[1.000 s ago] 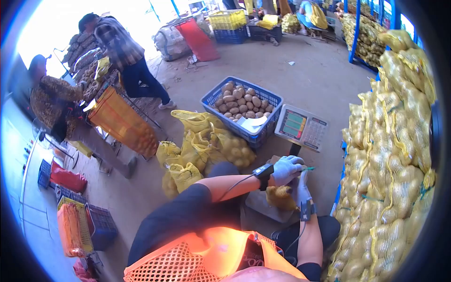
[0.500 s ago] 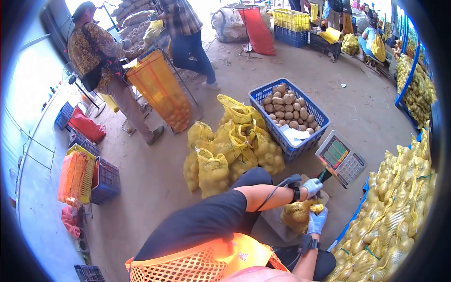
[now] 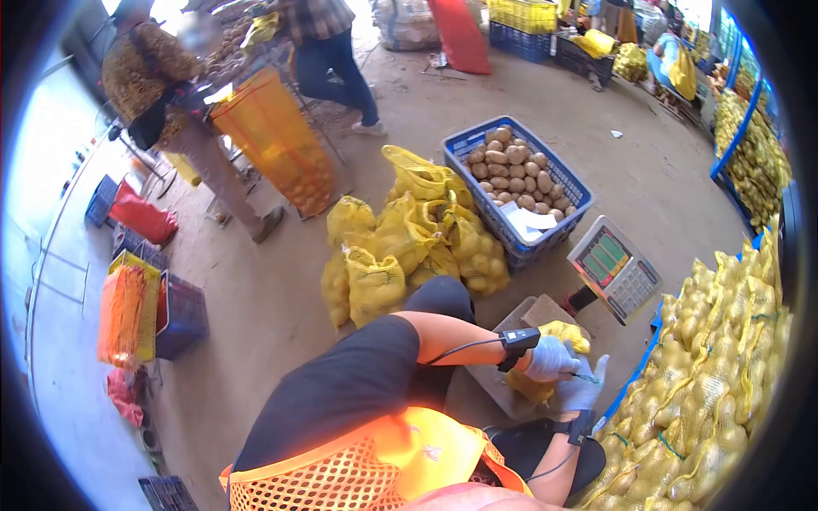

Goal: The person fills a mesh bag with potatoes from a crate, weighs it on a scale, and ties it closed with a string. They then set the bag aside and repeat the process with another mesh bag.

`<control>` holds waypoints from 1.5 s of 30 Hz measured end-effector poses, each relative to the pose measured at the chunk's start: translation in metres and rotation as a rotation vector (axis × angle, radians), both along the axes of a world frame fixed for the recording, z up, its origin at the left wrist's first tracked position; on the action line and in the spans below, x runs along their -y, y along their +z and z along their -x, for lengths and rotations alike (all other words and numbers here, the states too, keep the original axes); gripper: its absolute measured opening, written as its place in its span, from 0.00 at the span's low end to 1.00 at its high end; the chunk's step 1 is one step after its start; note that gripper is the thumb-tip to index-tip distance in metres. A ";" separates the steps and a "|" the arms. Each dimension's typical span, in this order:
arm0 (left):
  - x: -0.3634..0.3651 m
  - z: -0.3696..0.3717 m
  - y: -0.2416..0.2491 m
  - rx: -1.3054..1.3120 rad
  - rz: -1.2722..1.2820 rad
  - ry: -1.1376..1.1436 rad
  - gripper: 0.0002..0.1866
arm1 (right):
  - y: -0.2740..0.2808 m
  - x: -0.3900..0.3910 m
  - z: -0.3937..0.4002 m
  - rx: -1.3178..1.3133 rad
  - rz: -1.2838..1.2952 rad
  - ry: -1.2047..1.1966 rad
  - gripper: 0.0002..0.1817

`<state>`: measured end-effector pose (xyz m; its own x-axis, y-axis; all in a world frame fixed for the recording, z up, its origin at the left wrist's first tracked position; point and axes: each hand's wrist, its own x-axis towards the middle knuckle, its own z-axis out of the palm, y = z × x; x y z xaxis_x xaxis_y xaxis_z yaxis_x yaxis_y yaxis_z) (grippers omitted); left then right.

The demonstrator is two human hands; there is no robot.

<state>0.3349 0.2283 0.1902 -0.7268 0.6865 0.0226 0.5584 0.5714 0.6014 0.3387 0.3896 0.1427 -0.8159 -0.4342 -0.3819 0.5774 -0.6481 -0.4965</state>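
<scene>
Yellow mesh bag [image 3: 566, 334] over scale platform [image 3: 488, 381], below-left of the scale display [image 3: 615, 269]; left hand [image 3: 552, 361], also below-left of display, fingers curled at the bag, can't tell if gripping green tie [image 3: 587, 377]; right hand [image 3: 582, 390] below display, thumb raised, at the tie, can't tell if pinching; blue crate [image 3: 545, 242] of potatoes [image 3: 517, 170] up-left of display, filled yellow bags [image 3: 377, 285] left, stacked bags [image 3: 700, 383] lower right

mesh bag [image 3: 566, 332]: middle hidden | scale display [image 3: 605, 258]: reading illegible | plaid-shirted person [image 3: 322, 64]: cut off
</scene>
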 end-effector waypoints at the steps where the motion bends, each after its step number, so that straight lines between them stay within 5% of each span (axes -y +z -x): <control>1: -0.003 0.001 0.004 -0.004 -0.008 -0.028 0.09 | 0.003 -0.004 -0.001 -0.176 0.151 0.171 0.39; 5: -0.013 0.012 0.011 -0.041 -0.001 -0.167 0.07 | -0.021 -0.014 -0.003 -0.039 0.256 0.072 0.40; 7: -0.008 0.017 0.026 -0.302 -0.079 -0.063 0.11 | -0.018 -0.007 -0.001 -0.082 0.374 -0.015 0.41; 9: -0.019 0.038 0.001 -0.357 -0.190 0.064 0.08 | -0.002 0.000 -0.005 0.003 -0.258 -0.021 0.41; 10: -0.022 0.044 -0.011 -0.309 -0.195 0.190 0.08 | -0.015 -0.009 0.001 -0.065 -0.264 0.156 0.41; 14: -0.025 0.065 -0.048 0.221 -0.100 0.504 0.09 | -0.038 -0.015 0.000 -0.142 -0.442 0.235 0.27; 17: -0.018 0.063 -0.064 0.178 -0.230 0.563 0.12 | -0.050 -0.015 -0.004 -0.271 -0.777 0.055 0.22; 19: -0.012 0.060 -0.064 0.166 -0.227 0.502 0.13 | -0.051 -0.013 -0.005 -0.575 -0.971 -0.007 0.36; 21: -0.007 0.053 -0.062 0.033 -0.198 0.417 0.10 | -0.054 -0.013 -0.007 -0.610 -0.921 -0.049 0.32; 23: -0.004 0.051 -0.066 -0.018 -0.108 0.377 0.10 | -0.082 -0.020 0.001 -0.788 -1.273 -0.006 0.23; 24: -0.002 0.044 -0.059 0.061 -0.034 0.381 0.11 | -0.091 -0.016 0.003 -0.615 -1.100 -0.147 0.14; 25: 0.001 0.039 -0.055 0.140 0.039 0.388 0.11 | -0.079 -0.013 0.003 -0.622 -1.096 -0.145 0.14; 27: 0.003 0.034 -0.058 0.085 0.042 0.390 0.11 | -0.045 -0.010 0.000 -0.117 -0.816 -0.136 0.14; 30: 0.004 0.018 -0.038 0.776 -0.357 0.594 0.09 | -0.038 0.002 0.001 0.007 -0.765 -0.220 0.13; 37: 0.003 0.019 -0.040 1.079 -0.310 0.632 0.08 | -0.036 0.019 0.013 0.262 -0.597 -0.312 0.12; 39: 0.002 0.017 -0.051 1.067 -0.341 0.600 0.09 | -0.037 0.022 0.016 0.404 -0.489 -0.309 0.13; 41: -0.004 0.013 -0.034 0.204 -0.471 0.401 0.08 | -0.046 0.026 0.015 0.393 -0.490 -0.315 0.16; 42: 0.000 0.004 -0.016 0.553 -0.439 0.539 0.12 | -0.052 0.027 0.014 0.376 -0.490 -0.318 0.15; 43: 0.002 0.004 -0.016 0.554 -0.447 0.526 0.12 | -0.052 0.029 0.012 0.362 -0.493 -0.321 0.15; 45: -0.002 0.003 -0.029 0.956 -0.896 0.583 0.10 | -0.053 0.030 0.008 0.354 -0.483 -0.362 0.15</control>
<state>0.3319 0.2303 0.1610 -0.8775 0.3066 -0.3688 -0.4365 -0.1918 0.8790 0.3307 0.3597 0.0897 -0.6679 0.1267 -0.7333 0.5474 -0.5840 -0.5995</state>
